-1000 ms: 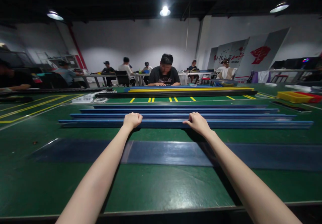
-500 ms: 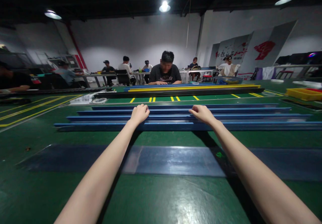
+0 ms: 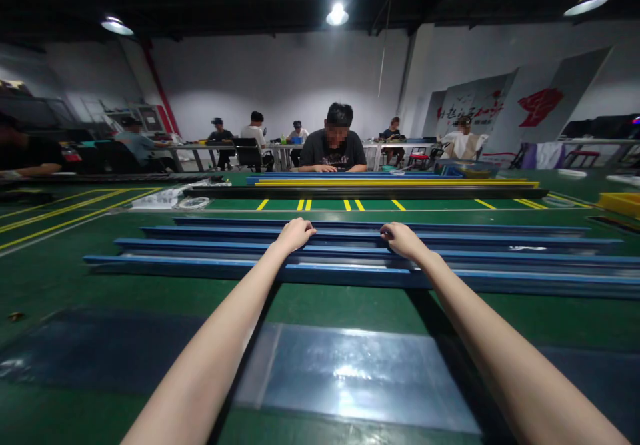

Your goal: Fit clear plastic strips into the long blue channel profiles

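Note:
Several long blue channel-shaped rails [image 3: 180, 273] lie side by side across a green table. My left hand [image 3: 297, 233] is closed over a blue rail in the farther part of the row, its fingers curled down and its fingertips partly hidden. A short way to the right, my right hand [image 3: 401, 240] is closed in the same manner, apparently on the same rail. Both forearms reach over the nearer rails. In front of the row, under my arms, lies a clear, shiny plastic sheet [image 3: 350, 372].
Beyond the rails are a yellow strip [image 3: 450, 184] and a black bar [image 3: 350, 192] on the green table [image 3: 150, 298]. A person [image 3: 333, 142] sits at the far edge. Clear wrapping [image 3: 160, 195] lies at back left, a yellow tray [image 3: 620, 204] at right.
The view has shifted, so the rails and plastic sheet appear larger and lower. My hands stay closed at the rails, slightly further right and lower in the picture.

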### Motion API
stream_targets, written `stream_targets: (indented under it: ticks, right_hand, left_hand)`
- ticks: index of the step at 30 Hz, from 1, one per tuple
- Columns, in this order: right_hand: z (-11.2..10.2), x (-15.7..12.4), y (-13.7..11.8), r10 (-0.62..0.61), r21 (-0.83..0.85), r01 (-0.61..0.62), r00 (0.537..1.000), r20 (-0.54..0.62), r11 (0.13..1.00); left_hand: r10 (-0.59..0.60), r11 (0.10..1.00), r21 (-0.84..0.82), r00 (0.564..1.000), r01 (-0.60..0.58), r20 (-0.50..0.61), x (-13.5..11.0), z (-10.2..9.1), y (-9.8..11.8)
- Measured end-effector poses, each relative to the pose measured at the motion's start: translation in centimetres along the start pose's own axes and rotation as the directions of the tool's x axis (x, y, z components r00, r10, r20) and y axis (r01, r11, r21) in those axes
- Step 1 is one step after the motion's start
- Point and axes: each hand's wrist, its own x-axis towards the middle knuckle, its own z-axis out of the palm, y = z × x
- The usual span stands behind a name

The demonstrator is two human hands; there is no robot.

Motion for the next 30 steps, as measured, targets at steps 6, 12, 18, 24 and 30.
stream_targets:
  ticks: [6, 12, 18, 24, 30]
  right_hand:
    - [-0.5, 1.1, -0.3, 0.032, 0.059, -0.036, 0.998, 0.061, 0.998]
    - [-1.4, 1.4, -0.4, 0.042, 0.112, -0.059, 0.989, 0.143, 0.992]
    - [-1.1, 2.1, -0.5, 0.056, 0.135, -0.083, 0.98, 0.189, 0.987]
    - [-1.0, 3.2, -0.3, 0.185, 0.14, -0.197, 0.978, 0.093, 0.97]
    - [-1.6, 3.2, -0.1, 0.179, 0.177, -0.153, 0.973, -0.142, 0.972]
  left_hand:
    - [-0.043, 0.994, -0.093, 0.993, 0.054, 0.113, 1.6, 0.1, -1.0]
    - [-0.028, 0.984, -0.165, 0.975, 0.066, 0.22, 2.7, 0.3, -1.4]
    - [-0.037, 0.987, -0.142, 0.961, 0.079, 0.275, 2.8, -0.2, -0.9]
    - [-0.08, 0.997, -0.004, 0.977, 0.082, 0.2, 3.0, -1.9, 0.3]
    - [-0.037, 0.995, 0.096, 0.997, 0.03, 0.074, 2.9, -4.4, 1.5]
